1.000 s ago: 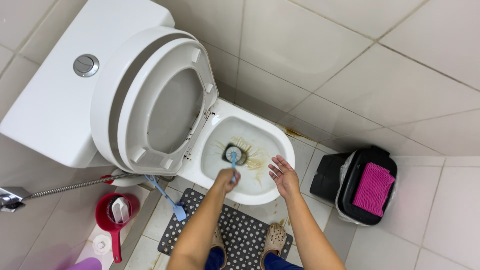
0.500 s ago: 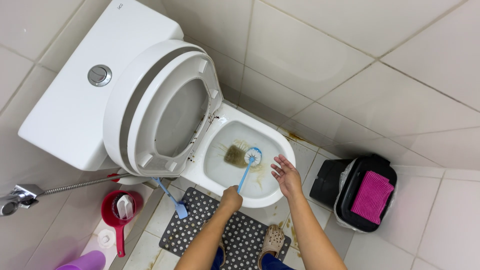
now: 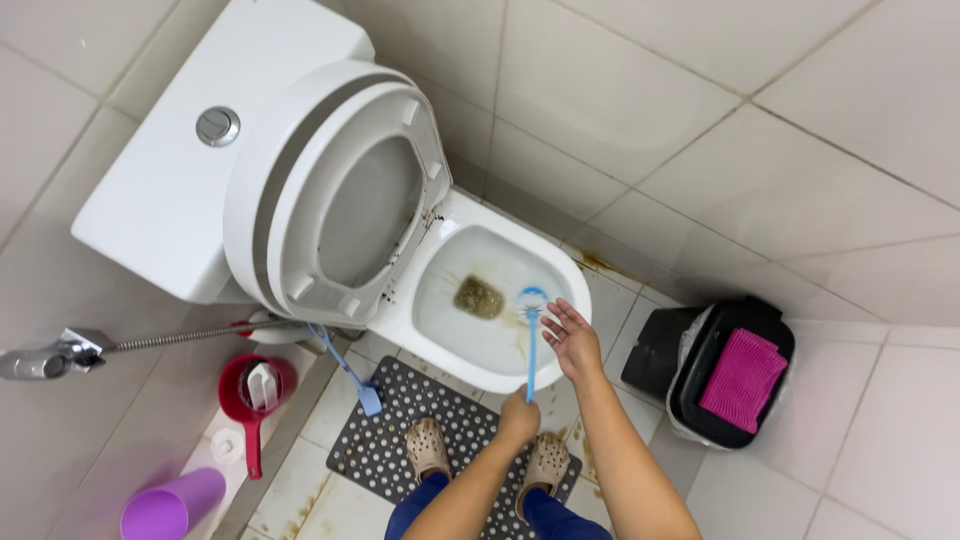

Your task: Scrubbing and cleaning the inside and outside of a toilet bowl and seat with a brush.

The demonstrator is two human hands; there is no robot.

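While my left hand (image 3: 519, 417) keeps a closed grip on the blue toilet brush (image 3: 530, 340) — its head at the right inner wall of the toilet bowl (image 3: 500, 370) — my right hand (image 3: 572, 340) hovers open just beside the handle, over the rim.

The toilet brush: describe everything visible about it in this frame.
The toilet brush has a thin, straight light-blue handle, plastic by its look, ending in a round blue-and-white head. The left hand grips the handle's lower end; the head rests against the inner right wall of the toilet bowl, above the murky water. The right hand hovers open beside it.
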